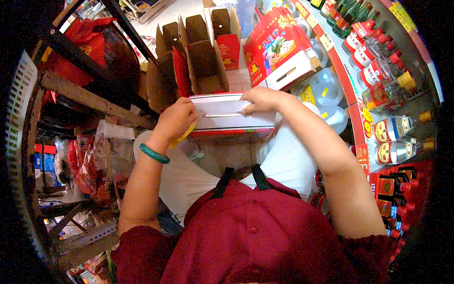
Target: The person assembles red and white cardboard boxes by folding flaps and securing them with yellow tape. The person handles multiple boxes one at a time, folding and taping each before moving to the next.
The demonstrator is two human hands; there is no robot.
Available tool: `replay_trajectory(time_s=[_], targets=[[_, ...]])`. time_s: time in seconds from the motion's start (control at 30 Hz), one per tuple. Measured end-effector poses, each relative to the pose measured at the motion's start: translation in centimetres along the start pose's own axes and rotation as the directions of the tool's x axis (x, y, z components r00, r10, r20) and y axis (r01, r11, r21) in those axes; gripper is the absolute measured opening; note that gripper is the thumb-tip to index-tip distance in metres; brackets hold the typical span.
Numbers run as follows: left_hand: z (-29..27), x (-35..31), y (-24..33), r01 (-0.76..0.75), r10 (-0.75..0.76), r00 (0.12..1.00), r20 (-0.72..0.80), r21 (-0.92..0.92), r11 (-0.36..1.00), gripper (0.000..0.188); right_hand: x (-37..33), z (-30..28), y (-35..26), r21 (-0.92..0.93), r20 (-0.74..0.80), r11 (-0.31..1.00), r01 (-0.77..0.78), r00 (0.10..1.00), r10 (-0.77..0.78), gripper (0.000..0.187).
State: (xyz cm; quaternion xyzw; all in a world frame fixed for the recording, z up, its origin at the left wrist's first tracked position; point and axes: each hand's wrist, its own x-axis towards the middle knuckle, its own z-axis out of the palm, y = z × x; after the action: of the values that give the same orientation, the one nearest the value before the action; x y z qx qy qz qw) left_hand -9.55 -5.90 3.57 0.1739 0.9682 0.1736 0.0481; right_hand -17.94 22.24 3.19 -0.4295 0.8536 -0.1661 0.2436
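Note:
A carton (pixel 227 111) with a white top, a slot along its middle and red printed edges stands upright between my knees. My left hand (pixel 177 118) is closed at the carton's left end, fingers curled together. A yellow curved thing (pixel 183 136) shows beneath it, mostly hidden by the palm; its kind is unclear. My right hand (pixel 261 101) grips the top of the carton near its right end, with fingertips at the slot. A green bangle (pixel 154 153) circles my left wrist.
Several open brown cartons (pixel 204 61) stand ahead. To their right lies a stack of red printed cartons (pixel 276 45) beside large clear plastic jugs (pixel 324 87). Shelves of bottles (pixel 373 71) line the right side. A rusty metal rack (pixel 90 102) with bagged goods runs along the left.

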Motion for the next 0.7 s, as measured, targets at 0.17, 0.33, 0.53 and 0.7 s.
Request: replay_trajectory(time_s=[0.17,0.33,0.53,0.7], targets=[[-0.2,-0.4,1.5,0.042,-0.042,0.999,-0.019,0.000,0.999,0.020,-2.3,0.9,-1.3,-0.124,-0.097,0.973,-0.197,0.978,0.186,0.047],[0.0,-0.4,1.7,0.042,-0.042,0.999,0.001,0.031,0.999,0.018,-2.4,1.1,-1.8,-0.152,-0.088,0.913,-0.378,0.926,0.368,0.053],[-0.3,-0.7,1.7,0.038,-0.038,0.999,0.002,0.026,0.999,0.017,-2.5,1.3,-0.8,0.078,-0.050,0.961,-0.266,0.961,0.270,0.052],[-0.8,-0.3,1.8,0.052,-0.052,0.997,0.047,0.011,0.999,0.020,-2.4,2.1,0.7,0.161,-0.146,0.966,-0.200,0.964,0.224,0.044]])
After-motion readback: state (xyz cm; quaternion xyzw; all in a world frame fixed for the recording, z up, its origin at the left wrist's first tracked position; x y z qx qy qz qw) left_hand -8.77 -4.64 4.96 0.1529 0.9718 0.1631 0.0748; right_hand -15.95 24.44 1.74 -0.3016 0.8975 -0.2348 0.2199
